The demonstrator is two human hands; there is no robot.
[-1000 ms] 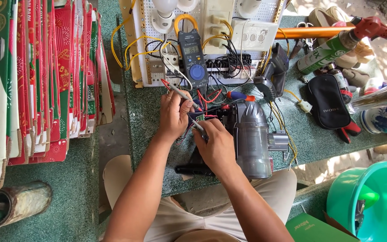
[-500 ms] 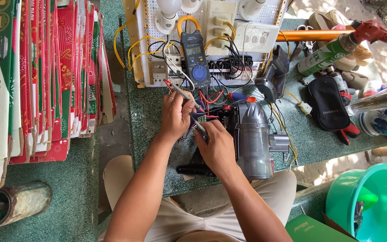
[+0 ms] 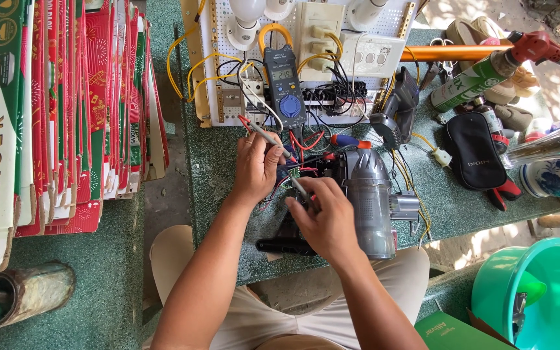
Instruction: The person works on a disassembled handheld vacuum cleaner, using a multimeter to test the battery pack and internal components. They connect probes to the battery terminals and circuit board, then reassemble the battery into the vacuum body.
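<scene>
A grey handheld vacuum body [image 3: 372, 202] lies opened on the green stone bench, its black base [image 3: 286, 241] and wiring exposed. My left hand [image 3: 255, 167] pinches a red-tipped meter probe [image 3: 265, 135] and points it down at the exposed wiring. My right hand [image 3: 323, 217] holds a second probe [image 3: 297, 186], tip on the same spot. A dark blue clamp meter [image 3: 284, 87] with a yellow jaw lies just beyond, its red and black leads running to the probes.
A white test board [image 3: 306, 58] with bulbs, switches and yellow wires stands behind the meter. Folded red cartons [image 3: 79, 123] are stacked left. A black pouch [image 3: 475, 150], red pliers [image 3: 505, 193], spray can [image 3: 471, 82] and patterned bowl [image 3: 555, 176] lie right. A green bucket [image 3: 539, 298] sits low right.
Both hands stay on the probes at the vacuum's wiring, shifting only slightly. The view has drifted a little.
</scene>
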